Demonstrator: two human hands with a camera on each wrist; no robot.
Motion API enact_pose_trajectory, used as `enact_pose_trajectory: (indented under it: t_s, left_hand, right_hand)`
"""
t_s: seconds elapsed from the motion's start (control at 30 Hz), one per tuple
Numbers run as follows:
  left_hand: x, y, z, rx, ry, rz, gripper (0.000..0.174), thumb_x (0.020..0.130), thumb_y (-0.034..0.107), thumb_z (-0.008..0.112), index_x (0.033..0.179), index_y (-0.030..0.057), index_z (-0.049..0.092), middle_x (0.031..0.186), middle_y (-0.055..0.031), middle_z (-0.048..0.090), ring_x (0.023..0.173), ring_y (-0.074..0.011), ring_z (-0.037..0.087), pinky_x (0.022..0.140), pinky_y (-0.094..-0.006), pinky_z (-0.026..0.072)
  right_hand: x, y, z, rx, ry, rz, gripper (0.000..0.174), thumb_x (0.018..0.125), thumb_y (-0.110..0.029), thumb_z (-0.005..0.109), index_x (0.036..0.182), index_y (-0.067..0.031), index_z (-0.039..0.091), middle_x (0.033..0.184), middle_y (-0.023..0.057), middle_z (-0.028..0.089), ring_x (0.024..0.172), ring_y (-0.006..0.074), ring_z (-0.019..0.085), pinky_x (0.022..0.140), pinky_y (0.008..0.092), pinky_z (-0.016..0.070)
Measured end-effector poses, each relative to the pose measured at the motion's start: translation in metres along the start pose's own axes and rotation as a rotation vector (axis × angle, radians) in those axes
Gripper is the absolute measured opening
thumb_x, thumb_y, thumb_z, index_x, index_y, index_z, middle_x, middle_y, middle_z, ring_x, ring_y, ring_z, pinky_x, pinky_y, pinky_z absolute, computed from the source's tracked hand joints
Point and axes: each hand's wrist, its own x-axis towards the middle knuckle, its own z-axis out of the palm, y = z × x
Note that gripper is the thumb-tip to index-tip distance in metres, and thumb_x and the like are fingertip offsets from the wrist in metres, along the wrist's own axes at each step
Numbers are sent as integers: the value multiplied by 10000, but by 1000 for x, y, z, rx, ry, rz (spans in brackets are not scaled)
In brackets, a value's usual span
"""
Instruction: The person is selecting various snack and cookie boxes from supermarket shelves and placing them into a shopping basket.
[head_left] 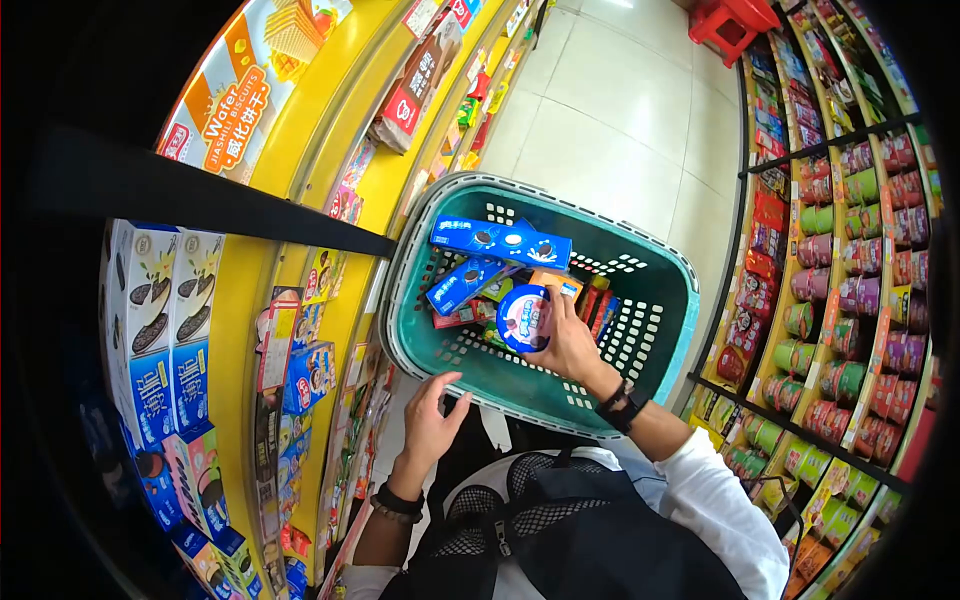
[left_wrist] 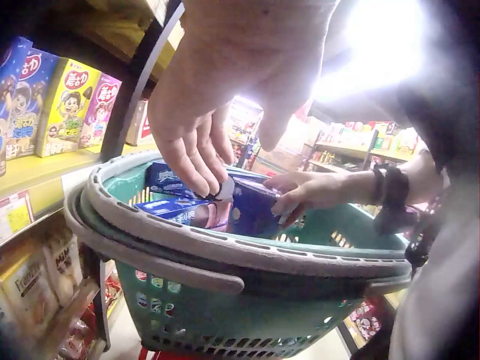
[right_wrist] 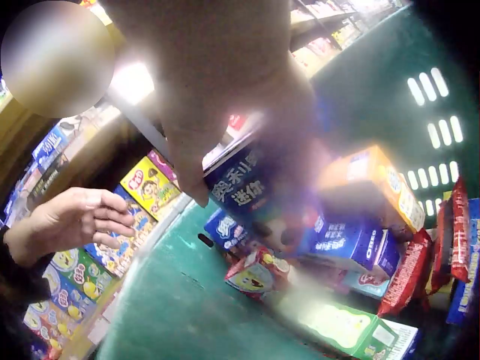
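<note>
My right hand (head_left: 570, 345) grips a blue cookie tub (head_left: 522, 318) with a round printed lid, inside the green shopping basket (head_left: 655, 290). In the right wrist view, the tub (right_wrist: 238, 180) shows white lettering on its dark blue side, above the other packs. My left hand (head_left: 432, 425) hangs at the near left rim with fingers loosely bent, holding nothing. Two long blue cookie boxes lie toward the left of the basket, the upper box (head_left: 505, 242) across the lower box (head_left: 462, 284). Beside the tub is an orange box (right_wrist: 367, 184), with red packets (right_wrist: 409, 274) to its right.
Shelves with yellow boards (head_left: 255, 290) run along the left, stocked with boxed biscuits (head_left: 155, 330). Another rack with rows of colourful tubs (head_left: 815, 285) stands on the right. A pale tiled floor (head_left: 600, 110) lies beyond the basket, with a red stool (head_left: 730, 25) at the far end.
</note>
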Motion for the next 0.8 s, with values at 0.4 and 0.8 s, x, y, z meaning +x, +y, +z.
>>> enact_pose_trajectory:
  t_s: [0.4, 0.8]
  left_hand:
    - [-17, -19, -1, -87, 19, -84, 215, 823, 120, 631, 1004, 13, 586, 925, -121, 657, 856, -247, 639, 734, -332, 499]
    - [-23, -34, -9, -106, 33, -106, 214, 827, 126, 625, 1012, 28, 581, 925, -97, 658, 859, -232, 634, 740, -325, 488]
  right_hand:
    - [36, 6, 34, -184, 19, -22, 1086, 565, -396, 778, 1349, 86, 201, 1181, 256, 420, 939, 369, 590, 701, 395, 542]
    - [36, -4, 54, -199, 85, -25, 1115, 543, -313, 808, 1367, 76, 165, 1162, 263, 423, 928, 387, 581, 725, 391, 529]
